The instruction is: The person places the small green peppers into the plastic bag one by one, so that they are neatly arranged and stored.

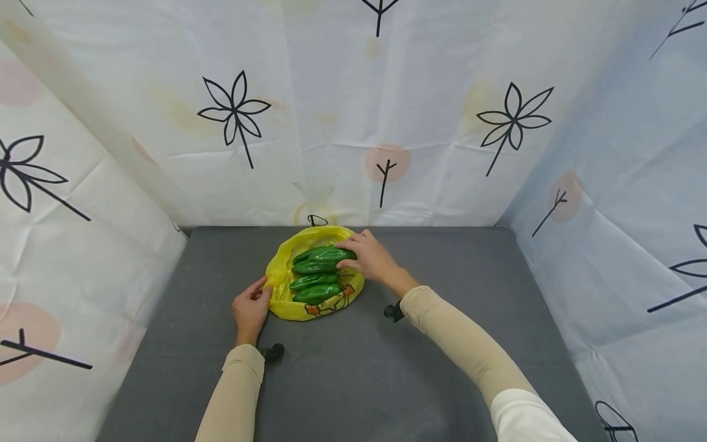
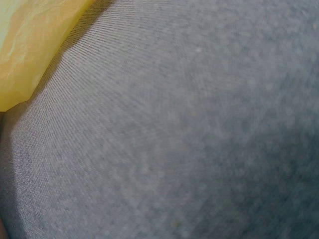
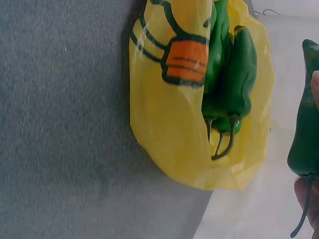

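Observation:
A yellow plastic bag (image 1: 280, 279) with a cartoon print lies mouth-up near the table's back edge in the head view. Several glossy green peppers (image 1: 313, 280) lie side by side inside it. My left hand (image 1: 251, 310) pinches the bag's left rim between thumb and fingers. Over the bag's right side, my right hand (image 1: 372, 256) grips one long green pepper (image 3: 305, 129), its stem pointing down in the right wrist view. That view also shows peppers with thin stems (image 3: 234, 74) in the bag's mouth. The left wrist view catches just the bag's edge (image 2: 30, 50).
The bag rests on a dark grey table (image 1: 342, 380). White cloth walls (image 1: 331, 123) with leaf and tree drawings enclose its back and both sides. A small black device sits at each wrist, one by the left sleeve (image 1: 234, 380).

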### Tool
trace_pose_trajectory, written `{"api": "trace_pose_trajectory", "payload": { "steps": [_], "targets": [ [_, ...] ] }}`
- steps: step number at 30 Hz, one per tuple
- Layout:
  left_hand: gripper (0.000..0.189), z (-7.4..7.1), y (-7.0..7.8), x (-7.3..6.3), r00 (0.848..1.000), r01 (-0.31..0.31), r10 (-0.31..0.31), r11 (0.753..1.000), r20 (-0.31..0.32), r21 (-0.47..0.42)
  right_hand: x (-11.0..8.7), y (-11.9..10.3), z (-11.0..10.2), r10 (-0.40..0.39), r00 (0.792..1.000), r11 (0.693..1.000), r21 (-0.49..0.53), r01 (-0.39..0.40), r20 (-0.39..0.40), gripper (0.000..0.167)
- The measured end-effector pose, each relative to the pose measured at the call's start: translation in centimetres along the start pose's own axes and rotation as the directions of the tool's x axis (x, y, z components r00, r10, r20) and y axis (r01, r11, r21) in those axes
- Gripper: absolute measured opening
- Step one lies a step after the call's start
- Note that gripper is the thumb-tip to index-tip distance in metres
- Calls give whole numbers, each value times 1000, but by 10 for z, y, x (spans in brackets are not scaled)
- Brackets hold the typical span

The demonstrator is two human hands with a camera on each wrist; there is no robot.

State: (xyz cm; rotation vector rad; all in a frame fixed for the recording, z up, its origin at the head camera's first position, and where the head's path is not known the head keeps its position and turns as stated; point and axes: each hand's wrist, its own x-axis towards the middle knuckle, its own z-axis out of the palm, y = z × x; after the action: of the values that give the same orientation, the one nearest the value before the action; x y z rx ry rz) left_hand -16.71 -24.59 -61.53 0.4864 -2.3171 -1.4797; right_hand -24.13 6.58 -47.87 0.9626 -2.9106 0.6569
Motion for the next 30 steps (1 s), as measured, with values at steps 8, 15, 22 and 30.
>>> {"api": "trace_pose_trajectory", "payload": {
  "steps": [8, 15, 22, 30],
  "targets": [
    [33, -1, 0, -1, 1000, -5, 5, 1000, -4, -7, 2, -11, 11, -66, 997, 998, -7, 67, 29, 52],
    [32, 1, 2, -1, 1000, 2, -2, 1000, -13, 9, 6, -21, 19, -109, 993, 994, -14, 110, 53, 51],
    [32, 2, 2, -1, 1000, 23, -22, 999, -8, 24, 9, -25, 30, -152, 987, 988, -33, 154, 50, 50],
    [32, 2, 1, -1, 1000, 16, -16, 1000, -6, 18, 13, -25, 43, -148, 987, 987, -58, 152, 70, 51]
  ]
}}
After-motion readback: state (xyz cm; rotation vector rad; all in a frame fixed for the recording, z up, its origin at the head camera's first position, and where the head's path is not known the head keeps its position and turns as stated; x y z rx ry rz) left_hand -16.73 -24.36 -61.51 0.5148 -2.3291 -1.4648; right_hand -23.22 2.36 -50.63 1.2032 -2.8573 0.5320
